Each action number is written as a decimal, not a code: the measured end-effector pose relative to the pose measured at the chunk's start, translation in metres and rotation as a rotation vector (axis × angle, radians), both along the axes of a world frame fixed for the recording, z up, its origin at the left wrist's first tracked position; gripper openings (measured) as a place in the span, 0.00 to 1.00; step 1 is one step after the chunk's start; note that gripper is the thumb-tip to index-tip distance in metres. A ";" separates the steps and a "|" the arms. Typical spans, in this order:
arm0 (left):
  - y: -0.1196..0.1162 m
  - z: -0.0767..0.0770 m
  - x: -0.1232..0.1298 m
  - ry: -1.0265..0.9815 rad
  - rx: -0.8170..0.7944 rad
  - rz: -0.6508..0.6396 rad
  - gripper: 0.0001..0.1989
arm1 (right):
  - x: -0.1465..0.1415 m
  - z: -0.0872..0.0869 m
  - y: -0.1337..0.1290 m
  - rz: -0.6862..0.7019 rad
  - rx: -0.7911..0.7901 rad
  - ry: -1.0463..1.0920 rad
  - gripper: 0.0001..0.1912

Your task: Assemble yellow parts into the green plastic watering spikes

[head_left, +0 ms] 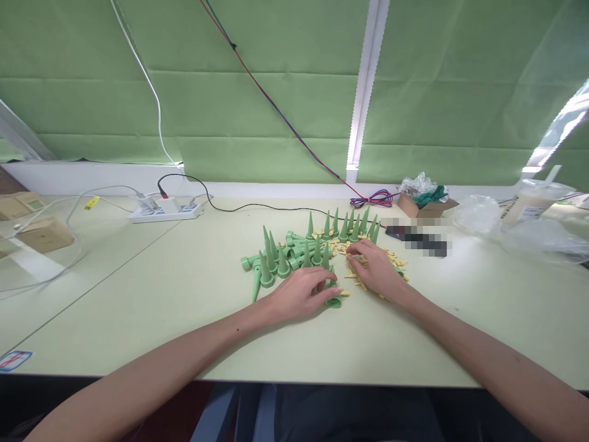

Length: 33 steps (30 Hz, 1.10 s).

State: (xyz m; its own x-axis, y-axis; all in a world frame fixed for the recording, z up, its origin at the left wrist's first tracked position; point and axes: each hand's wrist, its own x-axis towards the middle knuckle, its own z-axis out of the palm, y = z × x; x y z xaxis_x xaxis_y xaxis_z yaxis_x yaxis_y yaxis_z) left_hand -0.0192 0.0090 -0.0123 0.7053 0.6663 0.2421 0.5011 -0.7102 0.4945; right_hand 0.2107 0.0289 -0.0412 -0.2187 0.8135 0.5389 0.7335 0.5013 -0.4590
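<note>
My left hand (304, 293) is closed around a green cone-shaped spike (334, 302), which has a round, open base end. A small yellow piece (345, 293) shows beside its thumb tip. My right hand (375, 269) rests over a scattered pile of small yellow plastic pieces (399, 258); its fingers are bent together, and whatever they pinch is hidden. Between and beyond the hands, several green spikes (283, 264) stand point up. More green parts (294, 252) lie on their sides among them, with ribbed caps showing.
A black phone-like object (416, 240), partly pixelated, lies right of the pile. Behind it are an open cardboard box (427, 209) with plastic and a bundled red-blue cable (375, 198). A drink cup (534, 202) stands far right. A power strip (165, 210) sits back left, near brown boxes (46, 234).
</note>
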 end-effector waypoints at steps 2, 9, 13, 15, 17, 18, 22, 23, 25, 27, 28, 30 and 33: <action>0.001 0.000 0.000 0.000 -0.003 0.000 0.16 | -0.002 0.000 -0.001 0.008 0.005 -0.025 0.06; 0.002 -0.002 0.000 0.007 0.005 -0.001 0.17 | -0.009 -0.007 0.003 0.149 0.018 -0.160 0.12; 0.001 -0.001 0.000 0.005 0.000 -0.001 0.16 | -0.009 -0.010 0.005 0.151 0.003 -0.214 0.14; 0.001 0.000 0.000 0.006 -0.004 -0.002 0.16 | -0.009 -0.010 0.005 0.145 0.000 -0.229 0.14; 0.001 0.000 0.001 0.008 -0.007 -0.001 0.16 | -0.009 -0.010 0.005 0.139 -0.002 -0.242 0.14; 0.001 0.000 0.001 0.011 -0.011 -0.002 0.16 | -0.009 -0.010 0.005 0.136 -0.002 -0.248 0.14; 0.001 -0.001 0.001 0.016 -0.006 -0.005 0.17 | -0.010 -0.009 0.004 0.113 0.000 -0.249 0.13; 0.001 -0.001 0.000 0.017 -0.006 -0.007 0.17 | -0.010 -0.009 0.004 0.108 0.002 -0.245 0.13; 0.001 -0.001 0.000 0.017 -0.006 -0.007 0.18 | -0.010 -0.009 0.004 0.102 0.000 -0.242 0.14; 0.001 -0.001 0.000 0.016 -0.006 -0.007 0.17 | -0.010 -0.008 0.004 0.099 -0.009 -0.255 0.15; 0.001 -0.001 0.000 0.016 -0.007 -0.007 0.17 | -0.010 -0.008 0.004 0.096 -0.016 -0.266 0.16; 0.001 -0.001 0.000 0.015 -0.008 -0.006 0.17 | -0.010 -0.009 0.004 0.089 -0.031 -0.286 0.17; 0.001 -0.001 0.000 0.013 -0.013 -0.007 0.17 | -0.009 -0.011 0.005 0.082 -0.042 -0.304 0.18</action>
State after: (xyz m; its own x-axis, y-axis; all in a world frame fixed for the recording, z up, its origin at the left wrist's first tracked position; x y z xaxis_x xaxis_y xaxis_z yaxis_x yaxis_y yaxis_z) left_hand -0.0188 0.0099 -0.0131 0.7128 0.6647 0.2238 0.5031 -0.7069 0.4972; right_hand 0.2014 0.0340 -0.0517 -0.4299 0.8067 0.4055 0.7984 0.5494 -0.2466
